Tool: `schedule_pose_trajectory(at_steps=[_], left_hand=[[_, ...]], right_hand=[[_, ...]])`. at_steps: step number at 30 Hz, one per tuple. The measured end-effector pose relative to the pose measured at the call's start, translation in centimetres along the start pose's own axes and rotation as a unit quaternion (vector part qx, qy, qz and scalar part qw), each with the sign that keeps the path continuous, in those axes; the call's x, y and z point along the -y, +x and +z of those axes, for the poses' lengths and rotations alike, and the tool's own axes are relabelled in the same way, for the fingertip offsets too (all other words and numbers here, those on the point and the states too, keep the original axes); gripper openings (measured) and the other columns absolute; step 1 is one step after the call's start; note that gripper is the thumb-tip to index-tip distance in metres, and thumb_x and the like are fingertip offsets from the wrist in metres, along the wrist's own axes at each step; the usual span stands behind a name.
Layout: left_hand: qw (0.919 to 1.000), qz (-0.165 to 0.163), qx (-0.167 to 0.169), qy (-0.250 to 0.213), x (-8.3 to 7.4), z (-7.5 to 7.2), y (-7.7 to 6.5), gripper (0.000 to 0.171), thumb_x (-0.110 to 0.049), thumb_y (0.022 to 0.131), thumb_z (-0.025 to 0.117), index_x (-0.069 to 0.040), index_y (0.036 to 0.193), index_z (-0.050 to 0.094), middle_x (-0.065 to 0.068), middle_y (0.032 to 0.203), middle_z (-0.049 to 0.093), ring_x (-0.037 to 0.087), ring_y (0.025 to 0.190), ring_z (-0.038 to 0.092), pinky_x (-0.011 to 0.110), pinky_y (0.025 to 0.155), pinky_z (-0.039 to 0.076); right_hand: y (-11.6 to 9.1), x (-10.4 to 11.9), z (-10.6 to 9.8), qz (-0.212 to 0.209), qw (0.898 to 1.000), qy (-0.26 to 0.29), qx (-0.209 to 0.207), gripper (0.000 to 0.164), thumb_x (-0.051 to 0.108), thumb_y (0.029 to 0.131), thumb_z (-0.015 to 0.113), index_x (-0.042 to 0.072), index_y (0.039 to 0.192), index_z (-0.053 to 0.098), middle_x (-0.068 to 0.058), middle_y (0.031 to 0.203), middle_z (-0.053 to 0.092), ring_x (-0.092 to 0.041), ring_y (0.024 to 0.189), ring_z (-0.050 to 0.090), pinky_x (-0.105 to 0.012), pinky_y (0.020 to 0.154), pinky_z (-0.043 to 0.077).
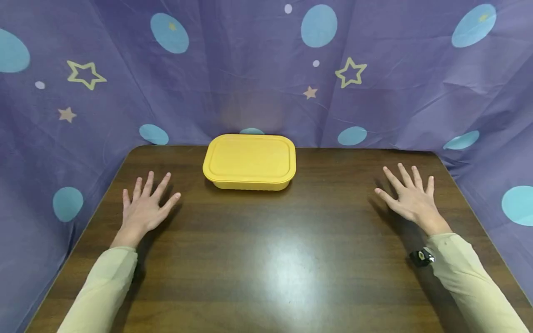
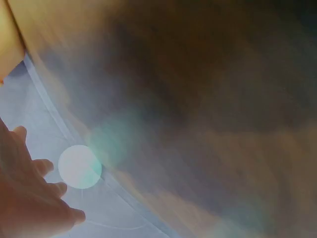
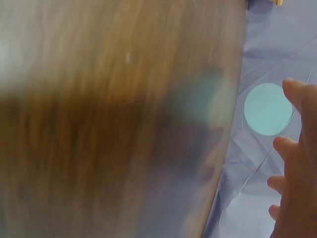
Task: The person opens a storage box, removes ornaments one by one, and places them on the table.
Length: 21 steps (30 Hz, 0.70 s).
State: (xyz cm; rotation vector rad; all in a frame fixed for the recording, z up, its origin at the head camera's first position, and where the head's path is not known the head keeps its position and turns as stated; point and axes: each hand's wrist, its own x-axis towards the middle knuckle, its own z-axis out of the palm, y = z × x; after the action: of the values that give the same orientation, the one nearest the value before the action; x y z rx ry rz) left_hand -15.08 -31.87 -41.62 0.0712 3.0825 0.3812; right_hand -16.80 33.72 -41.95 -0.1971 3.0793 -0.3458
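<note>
A yellow rectangular container [image 1: 251, 159] with rounded corners and a fitted lid sits at the back of the table, left of the middle. To its left, my left hand [image 1: 143, 209] has its fingers spread, with nothing in it. Far to the container's right, my right hand [image 1: 412, 200] is also spread and holds nothing. Both palms face down, apart from the container; shadows fall beside them. In the left wrist view the fingers [image 2: 37, 193] show at the lower left, and in the right wrist view the fingers [image 3: 297, 153] line the right edge. What the container holds is hidden.
The brown wood-grain table [image 1: 250, 249] reflects a bright patch of light near its middle. A purple cloth [image 1: 258, 78] with stars and blue ovals hangs behind the table and along both sides. A small black device [image 1: 422, 257] is at the right wrist.
</note>
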Motion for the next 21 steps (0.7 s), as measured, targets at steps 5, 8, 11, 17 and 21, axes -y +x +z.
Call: schedule_pose_trajectory(at_steps=[5, 8, 11, 17, 21], left_hand=[[0.9999, 0.004, -0.007, -0.010, -0.8, 0.0, 0.6, 0.074, -0.065, 0.097, 0.028, -0.030, 0.157, 0.002, 0.022, 0.158, -0.005, 0.048, 0.140, -0.008, 0.069, 0.102, -0.015], [0.9998, 0.007, -0.011, -0.016, -1.6, -0.2, 1.2, 0.074, -0.066, 0.096, 0.027, -0.030, 0.156, 0.002, 0.022, 0.158, -0.003, 0.047, 0.141, -0.008, 0.069, 0.102, -0.014], [0.9996, 0.012, -0.005, -0.026, -2.5, -0.3, 2.0, 0.075, -0.066, 0.096, 0.026, -0.028, 0.157, 0.002, 0.022, 0.158, -0.003, 0.046, 0.141, -0.007, 0.070, 0.103, -0.011], [0.9977, 0.023, 0.008, -0.062, -4.2, -0.1, 3.6, 0.076, -0.066, 0.097, 0.022, -0.023, 0.157, 0.006, 0.026, 0.157, 0.003, 0.048, 0.141, 0.000, 0.070, 0.105, -0.002], [0.9921, 0.041, 0.013, -0.118, -5.0, 0.0, 4.7, 0.073, -0.061, 0.099, 0.026, -0.020, 0.157, 0.006, 0.024, 0.158, 0.005, 0.049, 0.141, 0.005, 0.067, 0.108, 0.003]], right_hand=[[0.2, 1.0, 0.3, -0.004, 1.000, 0.014, 0.003, 0.075, 0.061, 0.097, 0.034, 0.019, 0.157, 0.016, -0.023, 0.158, 0.005, -0.044, 0.141, -0.013, -0.069, 0.099, -0.018], [0.6, 2.0, 0.7, -0.010, 1.000, 0.025, 0.004, 0.074, 0.060, 0.098, 0.035, 0.019, 0.156, 0.018, -0.024, 0.158, 0.007, -0.045, 0.142, -0.010, -0.070, 0.101, -0.016], [1.2, 3.1, 1.1, -0.021, 0.999, 0.037, -0.004, 0.072, 0.058, 0.099, 0.036, 0.017, 0.156, 0.021, -0.025, 0.157, 0.010, -0.045, 0.142, -0.006, -0.070, 0.102, -0.014], [2.5, 5.9, 1.9, -0.053, 0.996, 0.058, -0.030, 0.065, 0.052, 0.101, 0.036, 0.014, 0.153, 0.028, -0.028, 0.154, 0.017, -0.046, 0.141, 0.005, -0.070, 0.104, -0.005], [3.2, 7.7, 2.5, -0.071, 0.994, 0.076, -0.043, 0.062, 0.047, 0.101, 0.041, 0.012, 0.151, 0.032, -0.029, 0.153, 0.019, -0.045, 0.141, 0.009, -0.069, 0.106, -0.001]])
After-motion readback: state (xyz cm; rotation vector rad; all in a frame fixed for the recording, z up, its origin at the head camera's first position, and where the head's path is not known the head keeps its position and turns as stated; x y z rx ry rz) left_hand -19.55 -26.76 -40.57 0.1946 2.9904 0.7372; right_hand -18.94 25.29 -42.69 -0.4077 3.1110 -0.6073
